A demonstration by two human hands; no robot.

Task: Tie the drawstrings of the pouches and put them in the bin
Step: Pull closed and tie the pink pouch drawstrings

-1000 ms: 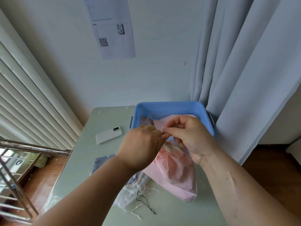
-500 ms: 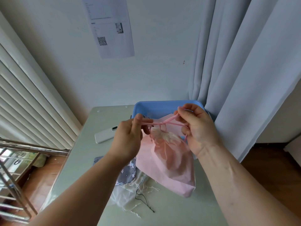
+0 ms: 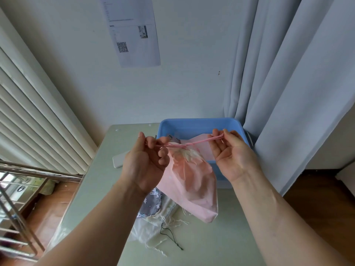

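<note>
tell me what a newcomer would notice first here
The pink pouch hangs mid-frame above the table, neck gathered, while the left hand and right hand hold its pink drawstring stretched taut between them. Right behind sits the blue bin, and a heap of other pouches lies on the table below.

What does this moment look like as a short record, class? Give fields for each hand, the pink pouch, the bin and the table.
Left hand: pinches one end of the pink drawstring
Right hand: pinches the other end, string taut
Pink pouch: mouth gathered, hangs from the string in front of the bin
Blue bin: at the table's far edge, pink fabric inside
Table: grey patterned pouch, clear pouch, white phone
</note>
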